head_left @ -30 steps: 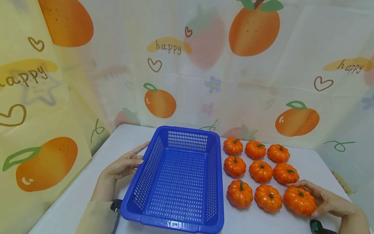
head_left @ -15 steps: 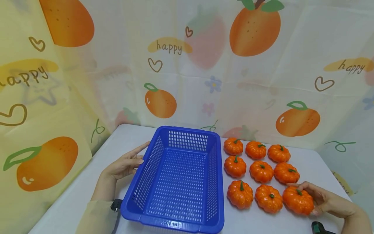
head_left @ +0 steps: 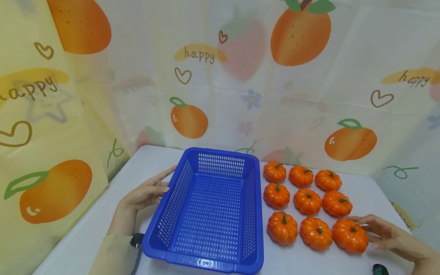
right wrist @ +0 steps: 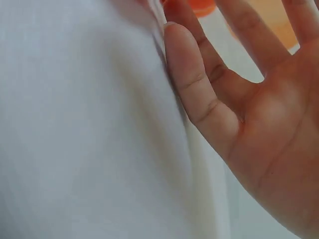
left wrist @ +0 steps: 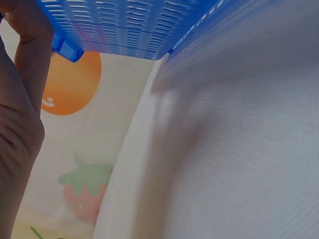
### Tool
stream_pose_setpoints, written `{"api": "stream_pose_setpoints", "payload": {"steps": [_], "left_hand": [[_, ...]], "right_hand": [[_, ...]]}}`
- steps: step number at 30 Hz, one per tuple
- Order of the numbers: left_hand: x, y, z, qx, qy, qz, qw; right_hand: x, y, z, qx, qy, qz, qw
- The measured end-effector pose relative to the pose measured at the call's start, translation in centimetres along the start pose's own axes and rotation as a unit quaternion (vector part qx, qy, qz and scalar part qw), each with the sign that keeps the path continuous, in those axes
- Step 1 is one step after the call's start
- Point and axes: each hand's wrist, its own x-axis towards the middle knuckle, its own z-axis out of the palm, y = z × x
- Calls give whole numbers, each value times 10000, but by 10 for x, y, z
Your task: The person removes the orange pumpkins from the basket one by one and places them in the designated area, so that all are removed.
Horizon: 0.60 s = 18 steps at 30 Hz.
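In the head view, my left hand [head_left: 146, 194] rests against the left side of a blue plastic basket [head_left: 203, 259], its index finger stretched along the rim. The left wrist view shows that hand beside the basket's slotted wall [left wrist: 134, 30]. My right hand [head_left: 388, 233] is just right of the front-right orange toy pumpkin [head_left: 350, 236], fingers spread and gripping nothing. Whether a fingertip still touches the pumpkin is hard to tell. Seen from the right wrist, the palm and thumb [right wrist: 187, 69] are relaxed and hold nothing.
Several more pumpkins [head_left: 307, 201] stand in rows of three right of the basket. A white-covered table [head_left: 86, 236] lies beneath everything. Fruit-printed curtains [head_left: 223, 114] hang behind and at the left. A small black device [head_left: 379, 269] shows near the right wrist.
My right hand held the front-right pumpkin and shifted it slightly left. Now its fingers have let go and drawn back to the right. The left hand and basket have stayed put.
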Motion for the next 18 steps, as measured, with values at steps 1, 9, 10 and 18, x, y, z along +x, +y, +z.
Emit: {"api": "stream_pose_setpoints", "payload": {"steps": [1,9,10,18], "left_hand": [[0,0,0,-19,-2,1,10000],[-1,2,-1,210,-2,-187,9996],[-2,4,-1,418,120,-297,9986],[0,51,37,4373,1858,-1261,8708]], "right_hand": [[-2,-1,0,-102,167,11,9998],[0,-26,20,-1659,2473,-1151,9477],[4,-33,23,-1764,2754,-1369,9350],[50,-95,70,-3188,5065,-724,7978]]}}
